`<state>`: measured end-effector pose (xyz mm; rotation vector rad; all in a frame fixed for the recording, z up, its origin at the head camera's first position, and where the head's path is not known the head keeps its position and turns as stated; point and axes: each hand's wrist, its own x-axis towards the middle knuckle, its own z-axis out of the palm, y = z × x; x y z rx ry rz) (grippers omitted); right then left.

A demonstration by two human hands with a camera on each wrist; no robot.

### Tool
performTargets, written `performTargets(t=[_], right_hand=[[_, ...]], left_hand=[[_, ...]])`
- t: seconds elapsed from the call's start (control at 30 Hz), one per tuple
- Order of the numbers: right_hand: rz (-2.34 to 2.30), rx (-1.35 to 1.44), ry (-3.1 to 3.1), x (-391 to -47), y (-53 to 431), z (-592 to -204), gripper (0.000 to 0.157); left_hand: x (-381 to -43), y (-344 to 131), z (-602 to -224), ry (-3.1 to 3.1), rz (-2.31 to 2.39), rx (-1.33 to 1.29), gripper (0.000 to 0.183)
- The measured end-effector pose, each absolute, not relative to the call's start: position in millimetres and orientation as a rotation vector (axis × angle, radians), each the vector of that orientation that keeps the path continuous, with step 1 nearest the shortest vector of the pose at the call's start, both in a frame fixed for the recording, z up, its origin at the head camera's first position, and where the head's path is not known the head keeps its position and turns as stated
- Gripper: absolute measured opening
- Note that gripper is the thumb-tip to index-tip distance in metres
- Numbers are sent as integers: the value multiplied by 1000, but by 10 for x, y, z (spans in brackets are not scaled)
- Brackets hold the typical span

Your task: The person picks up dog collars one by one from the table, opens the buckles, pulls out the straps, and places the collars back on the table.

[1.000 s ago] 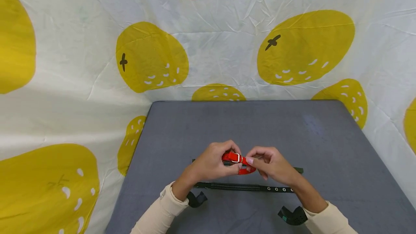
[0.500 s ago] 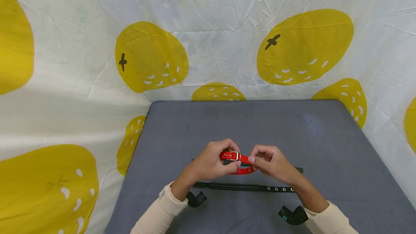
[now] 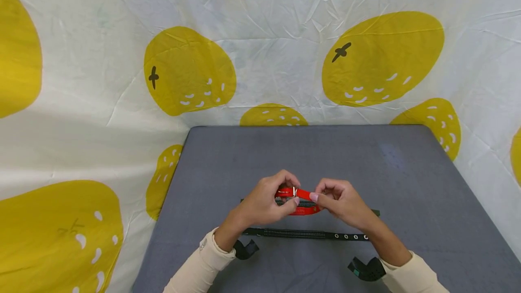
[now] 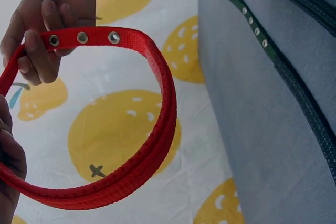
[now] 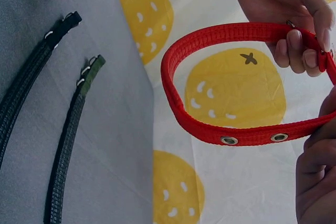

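A red collar (image 3: pixel 304 194) with metal eyelets is held bent into a loop above the table. My left hand (image 3: pixel 264 200) grips it beside the metal buckle (image 3: pixel 294 192), thumb and fingers around the strap. On the other side, my right hand (image 3: pixel 343 202) pinches the strap between thumb and fingers. The left wrist view shows the collar's wide loop (image 4: pixel 169 114) and a row of eyelets (image 4: pixel 82 38) beside the right fingers. In the right wrist view, the left fingers (image 5: pixel 295 51) hold the buckle end, and more eyelets (image 5: pixel 229 140) show along the lower strap.
Two dark collars lie on the grey table (image 3: pixel 325 157): a black one (image 3: pixel 301 234) nearer me, and one with a green end (image 3: pixel 373 212) partly hidden behind the hands. Black bands (image 3: pixel 366 269) sit at both wrists. A fruit-print cloth (image 3: pixel 281 67) hangs behind the table.
Both hands have risen slightly. The buckle has turned and shifted a little left, and the right hand has drawn the strap slightly to the right.
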<state>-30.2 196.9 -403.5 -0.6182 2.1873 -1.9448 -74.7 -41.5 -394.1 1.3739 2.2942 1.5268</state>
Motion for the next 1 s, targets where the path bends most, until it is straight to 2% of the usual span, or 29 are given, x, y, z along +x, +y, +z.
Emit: performTargets(t=[0.37,0.83,1.0], right_hand=[[-2127,-696,2055,-332,1966,-4099,23],[-2232,-643,2063,-313,2037,-4115,21],[-2247,-584,2110,-299,2045,-4098,18]], left_hand=[[-790,-398,-3983,2370,1489,1535,18],[-829,-466,-3970,2451,1479,1473,13],[-825,-467,-3974,2486,1438,1428,23]])
